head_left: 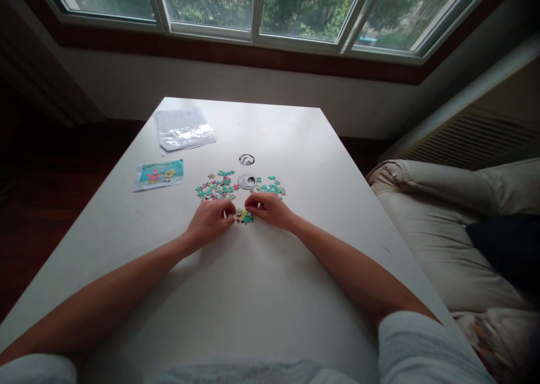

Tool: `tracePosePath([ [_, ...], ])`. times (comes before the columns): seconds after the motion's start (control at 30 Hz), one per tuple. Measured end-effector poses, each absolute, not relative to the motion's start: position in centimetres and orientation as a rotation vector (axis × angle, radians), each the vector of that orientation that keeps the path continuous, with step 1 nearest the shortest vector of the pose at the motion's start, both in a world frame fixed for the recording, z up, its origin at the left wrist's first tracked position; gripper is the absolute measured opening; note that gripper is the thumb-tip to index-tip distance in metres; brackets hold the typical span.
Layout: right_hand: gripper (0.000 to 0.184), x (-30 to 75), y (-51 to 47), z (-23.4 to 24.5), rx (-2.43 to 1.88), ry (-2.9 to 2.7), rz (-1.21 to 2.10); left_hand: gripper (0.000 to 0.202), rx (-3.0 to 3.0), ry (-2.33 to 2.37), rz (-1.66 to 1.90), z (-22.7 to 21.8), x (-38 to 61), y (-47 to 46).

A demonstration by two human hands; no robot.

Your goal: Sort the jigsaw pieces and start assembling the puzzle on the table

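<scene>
A small cluster of jigsaw puzzle pieces (243, 216), yellow and teal, lies on the white table between my two hands. My left hand (211, 220) is at its left edge, fingers curled and thumb close to the index finger. At the upper right edge of the cluster, my right hand (270, 209) holds its thumb and fingertips together in a pinch. Whatever either hand has between its fingertips is too small to make out. Beyond my left hand lies a pile of loose pieces (215, 188), mostly teal with some pink. More loose pieces (271, 185) are spread beyond my right hand.
A round clear-and-silver lid-like disc (247, 181) lies between the piles, with another dark-rimmed round thing (247, 159) behind it. At left are a cartoon picture sheet (160, 174) and a clear plastic packet over paper (185, 130). A beige sofa (430, 226) stands along the table's right side.
</scene>
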State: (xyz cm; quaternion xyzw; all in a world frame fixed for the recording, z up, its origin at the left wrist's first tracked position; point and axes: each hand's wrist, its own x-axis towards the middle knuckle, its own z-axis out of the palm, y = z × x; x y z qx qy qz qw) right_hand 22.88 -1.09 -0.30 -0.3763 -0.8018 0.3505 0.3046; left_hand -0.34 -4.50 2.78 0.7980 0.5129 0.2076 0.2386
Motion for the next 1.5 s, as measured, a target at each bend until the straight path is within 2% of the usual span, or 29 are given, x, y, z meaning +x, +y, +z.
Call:
tracePosePath([
  [0.27,0.006,22.9,-1.0,-0.3,-1.019,-2.129,0.896,0.018,2.207,1.358,0.474,2.3,-0.1,-4.8],
  [0.43,0.006,22.9,-1.1,-0.3,-0.999,-2.151,0.886,0.013,2.269,1.336,0.511,1.8,-0.4,-4.5],
  [0.67,0.005,23.0,-1.1,-0.2,-0.968,-2.321,0.665,0.008,2.472,1.395,0.489,2.0,-0.4,-4.5],
  [0.97,0.025,23.1,-1.4,0.1,-0.910,-2.569,0.401,0.011,2.550,1.336,0.380,3.0,-0.1,-4.8],
  [1.5,0.024,23.2,-1.3,-0.1,-0.937,-2.552,0.439,0.014,2.658,1.276,0.344,2.7,-0.4,-4.8],
])
